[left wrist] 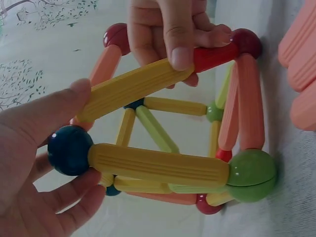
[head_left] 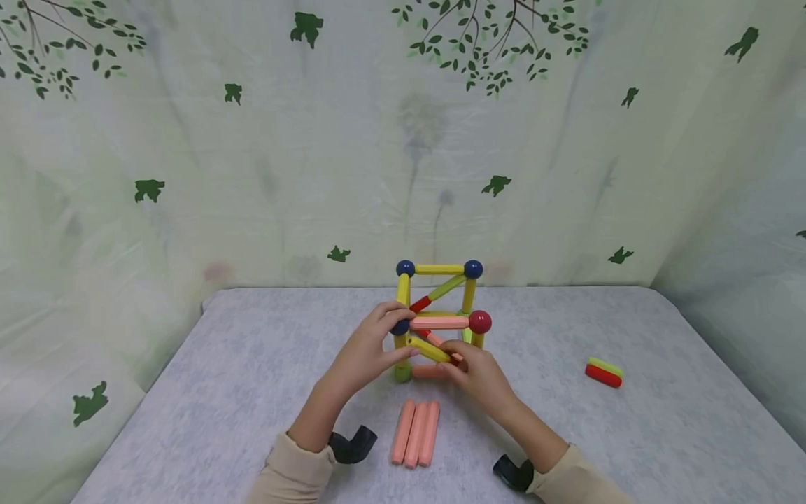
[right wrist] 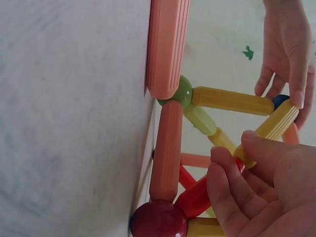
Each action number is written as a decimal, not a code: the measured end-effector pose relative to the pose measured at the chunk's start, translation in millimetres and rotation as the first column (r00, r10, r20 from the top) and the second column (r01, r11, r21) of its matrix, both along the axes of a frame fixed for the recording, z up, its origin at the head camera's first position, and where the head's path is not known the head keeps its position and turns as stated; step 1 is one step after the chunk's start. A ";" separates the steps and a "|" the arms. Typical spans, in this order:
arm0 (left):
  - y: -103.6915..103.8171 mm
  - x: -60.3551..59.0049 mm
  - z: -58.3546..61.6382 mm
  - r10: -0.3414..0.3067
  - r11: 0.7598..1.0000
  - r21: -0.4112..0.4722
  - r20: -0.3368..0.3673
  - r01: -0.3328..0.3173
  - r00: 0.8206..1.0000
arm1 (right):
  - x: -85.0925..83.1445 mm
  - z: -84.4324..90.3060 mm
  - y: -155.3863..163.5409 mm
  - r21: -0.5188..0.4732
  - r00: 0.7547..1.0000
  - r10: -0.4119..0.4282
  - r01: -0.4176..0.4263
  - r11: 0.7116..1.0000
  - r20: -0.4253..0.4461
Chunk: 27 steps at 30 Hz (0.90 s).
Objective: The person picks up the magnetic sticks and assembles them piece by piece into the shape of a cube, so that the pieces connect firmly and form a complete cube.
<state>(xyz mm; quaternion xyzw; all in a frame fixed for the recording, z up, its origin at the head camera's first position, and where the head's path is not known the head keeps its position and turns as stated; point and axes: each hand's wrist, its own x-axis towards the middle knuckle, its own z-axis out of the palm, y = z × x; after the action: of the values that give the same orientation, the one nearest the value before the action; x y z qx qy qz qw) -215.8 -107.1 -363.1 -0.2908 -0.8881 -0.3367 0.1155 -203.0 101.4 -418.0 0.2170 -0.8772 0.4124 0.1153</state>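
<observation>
A box-shaped frame of coloured sticks and balls stands on the table, with a yellow stick point(head_left: 439, 269) along its top back edge. At its front left corner, my left hand point(head_left: 371, 343) holds a dark blue ball point(left wrist: 70, 150), its thumb on the upper end of a slanted yellow stick point(left wrist: 138, 89). My right hand point(head_left: 478, 374) pinches this stick's lower end, where it meets a short red stick point(left wrist: 216, 57). That red stick runs to a dark red ball point(left wrist: 247, 43) at the bottom corner. Below the blue ball, an upright yellow stick point(left wrist: 160, 164) reaches a green ball point(left wrist: 252, 175).
Several pink sticks point(head_left: 415, 434) lie side by side in front of the frame, between the forearms. Off to the right rest a red stick point(head_left: 603, 376) and a yellow-green stick point(head_left: 606, 365). A patterned curtain point(head_left: 283, 154) hangs behind the table point(head_left: 252, 364).
</observation>
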 end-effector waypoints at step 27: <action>8.8 -0.4 -14.2 0.082 0.987 0.145 -0.131 -0.062 0.988 | 1.1 0.5 -2.9 -0.063 0.997 -0.052 0.048 0.997 -0.060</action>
<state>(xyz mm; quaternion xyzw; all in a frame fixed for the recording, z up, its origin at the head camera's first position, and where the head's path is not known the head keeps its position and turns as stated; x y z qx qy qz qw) -216.2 -98.4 -377.3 -0.2719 -0.8621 -0.3734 0.2086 -201.8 98.5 -417.5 0.2041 -0.8654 0.4291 0.1593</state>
